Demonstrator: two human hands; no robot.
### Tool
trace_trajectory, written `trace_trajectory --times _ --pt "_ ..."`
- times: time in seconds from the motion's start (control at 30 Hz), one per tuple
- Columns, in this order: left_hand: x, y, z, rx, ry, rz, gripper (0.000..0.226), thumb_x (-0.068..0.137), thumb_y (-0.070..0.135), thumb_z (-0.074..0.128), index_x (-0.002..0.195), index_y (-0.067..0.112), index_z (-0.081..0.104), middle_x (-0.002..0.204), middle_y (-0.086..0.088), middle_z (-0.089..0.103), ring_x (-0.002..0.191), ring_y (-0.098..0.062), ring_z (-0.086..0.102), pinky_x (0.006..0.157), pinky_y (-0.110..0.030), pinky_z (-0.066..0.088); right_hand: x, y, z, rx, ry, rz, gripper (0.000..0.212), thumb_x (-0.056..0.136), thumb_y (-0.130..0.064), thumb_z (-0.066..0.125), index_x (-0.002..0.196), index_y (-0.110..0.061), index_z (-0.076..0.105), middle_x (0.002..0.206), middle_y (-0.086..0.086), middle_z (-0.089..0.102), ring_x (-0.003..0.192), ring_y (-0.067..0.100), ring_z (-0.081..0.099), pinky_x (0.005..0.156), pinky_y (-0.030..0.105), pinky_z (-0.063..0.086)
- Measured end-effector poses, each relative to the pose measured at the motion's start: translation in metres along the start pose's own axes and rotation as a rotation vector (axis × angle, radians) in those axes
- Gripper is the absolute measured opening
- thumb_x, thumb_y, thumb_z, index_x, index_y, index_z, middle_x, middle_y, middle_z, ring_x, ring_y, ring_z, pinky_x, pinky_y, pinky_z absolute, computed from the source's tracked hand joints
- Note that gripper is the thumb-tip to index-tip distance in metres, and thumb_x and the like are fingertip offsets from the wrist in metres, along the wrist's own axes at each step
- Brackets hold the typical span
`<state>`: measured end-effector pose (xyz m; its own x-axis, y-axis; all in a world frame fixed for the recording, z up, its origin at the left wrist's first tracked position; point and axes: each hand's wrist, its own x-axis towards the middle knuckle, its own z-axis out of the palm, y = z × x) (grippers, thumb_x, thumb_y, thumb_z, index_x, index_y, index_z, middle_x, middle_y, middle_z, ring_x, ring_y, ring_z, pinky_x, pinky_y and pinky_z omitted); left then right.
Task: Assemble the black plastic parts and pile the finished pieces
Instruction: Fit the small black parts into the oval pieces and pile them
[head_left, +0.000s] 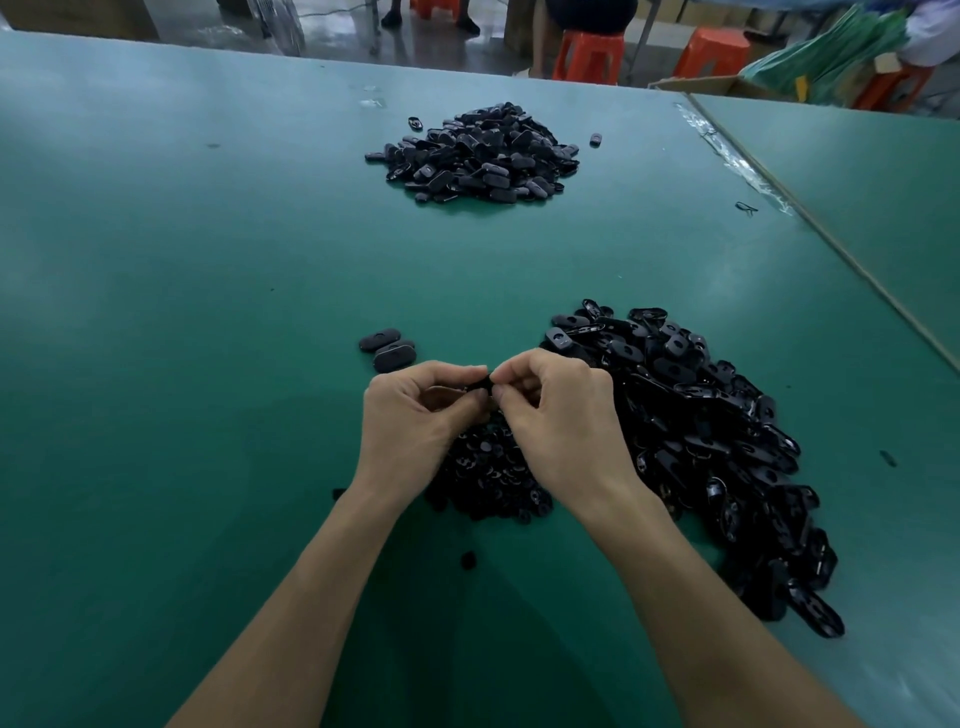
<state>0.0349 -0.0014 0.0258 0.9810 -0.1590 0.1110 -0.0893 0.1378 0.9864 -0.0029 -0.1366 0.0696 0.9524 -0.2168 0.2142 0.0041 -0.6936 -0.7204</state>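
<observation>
My left hand (415, 410) and my right hand (561, 410) meet above the green table (208, 312), fingers curled, pinching one small black plastic part (480, 385) between them; most of it is hidden by my fingertips. Under my hands lies a heap of small round black pieces (488, 478). To the right spreads a large heap of black oval shells (717, 441). Three black oval pieces (388, 347) lie together just left of my hands. A big pile of black oval pieces (478, 153) sits far across the table.
Single black bits lie loose on the table: one (468, 559) between my forearms, one (596, 139) right of the far pile. A second green table (857, 171) adjoins at the right. Orange stools (589, 54) and a cardboard box (722, 85) stand beyond the far edge.
</observation>
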Motion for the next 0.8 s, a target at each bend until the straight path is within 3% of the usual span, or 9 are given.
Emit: trace_trajectory --times 0.17,0.4,0.53,0.7,0.8 --pt "0.001 -0.001 0.0 0.006 -0.004 0.01 0.024 0.081 -0.009 0.075 0.088 0.014 0.076 0.087 -0.007 0.078 0.082 -0.025 0.076 0.081 -0.038 0.062 0.001 -0.001 0.0 0.08 -0.016 0.009 0.013 0.091 -0.006 0.069 0.097 -0.013 0.078 0.08 -0.011 0.07 0.083 -0.002 0.065 0.074 0.006 0.05" --pt "0.002 0.001 -0.001 -0.056 -0.036 -0.017 0.021 0.081 -0.01 0.074 0.088 0.01 0.073 0.083 -0.004 0.078 0.076 -0.014 0.074 0.073 -0.023 0.059 0.001 -0.001 -0.003 0.16 -0.028 0.032 0.013 0.088 -0.004 0.072 0.093 -0.014 0.079 0.076 -0.019 0.068 0.076 -0.01 0.066 0.069 0.002 0.047" --pt "0.002 0.001 -0.002 -0.09 -0.057 -0.032 0.017 0.084 -0.007 0.072 0.09 0.009 0.071 0.084 -0.004 0.078 0.077 -0.013 0.074 0.072 -0.021 0.057 0.0 -0.001 -0.003 0.184 -0.01 0.028 0.013 0.086 -0.006 0.075 0.092 -0.017 0.08 0.084 -0.008 0.07 0.077 -0.003 0.066 0.069 0.005 0.046" --pt "0.001 0.001 -0.003 -0.19 -0.082 -0.062 0.021 0.087 -0.006 0.069 0.089 0.015 0.073 0.084 -0.005 0.076 0.074 -0.013 0.072 0.072 -0.02 0.056 0.003 0.006 -0.008 0.265 -0.027 0.031 0.016 0.082 -0.015 0.081 0.085 -0.031 0.078 0.089 -0.006 0.056 0.075 -0.005 0.053 0.069 0.009 0.042" --pt "0.002 0.002 -0.004 -0.238 -0.116 -0.084 0.018 0.083 0.005 0.07 0.085 0.022 0.076 0.082 -0.006 0.074 0.071 -0.013 0.069 0.07 -0.021 0.056 0.005 0.008 -0.011 0.388 -0.095 0.027 0.018 0.081 -0.013 0.082 0.082 -0.03 0.077 0.091 0.002 0.063 0.074 0.003 0.059 0.071 0.016 0.047"
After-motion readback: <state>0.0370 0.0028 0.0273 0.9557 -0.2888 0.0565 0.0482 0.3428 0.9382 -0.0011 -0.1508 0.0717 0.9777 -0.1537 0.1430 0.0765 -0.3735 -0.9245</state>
